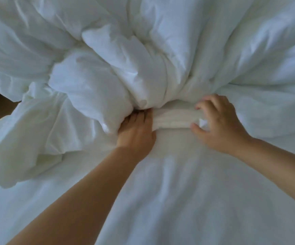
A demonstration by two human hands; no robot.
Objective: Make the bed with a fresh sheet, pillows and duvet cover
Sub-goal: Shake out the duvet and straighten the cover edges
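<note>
Duvet [93, 82] lies bunched in a white, deeply creased heap across the far part of the bed, its left end slumped onto the sheet [178, 191]. The left hand [136, 131] has its fingers [134, 117] curled into the heap's near fold, probably to anchor the bulk. From there a gathered edge [175, 118] runs taut to the right hand [220, 124], likely stretched to find a corner. That hand's fingers and thumb bracket the edge's end; blur hides whether they are closed on it.
</note>
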